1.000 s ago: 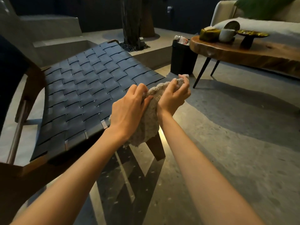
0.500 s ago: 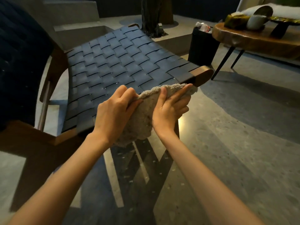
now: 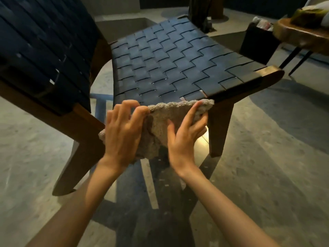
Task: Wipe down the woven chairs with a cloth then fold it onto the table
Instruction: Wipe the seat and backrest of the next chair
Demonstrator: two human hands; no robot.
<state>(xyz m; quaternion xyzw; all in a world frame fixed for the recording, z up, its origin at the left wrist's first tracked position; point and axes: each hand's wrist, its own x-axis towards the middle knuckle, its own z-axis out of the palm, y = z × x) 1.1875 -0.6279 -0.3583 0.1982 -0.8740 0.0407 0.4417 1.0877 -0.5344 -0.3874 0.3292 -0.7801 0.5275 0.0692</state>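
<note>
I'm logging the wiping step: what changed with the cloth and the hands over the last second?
The cloth, bunched before, is now stretched wider; the right hand has shifted to its right end, index finger straightened along the top edge. The left hand still grips its left part; the woven chair stays put.

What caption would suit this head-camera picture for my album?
Left hand and right hand hold a beige cloth at the near edge of the woven chair.
</note>
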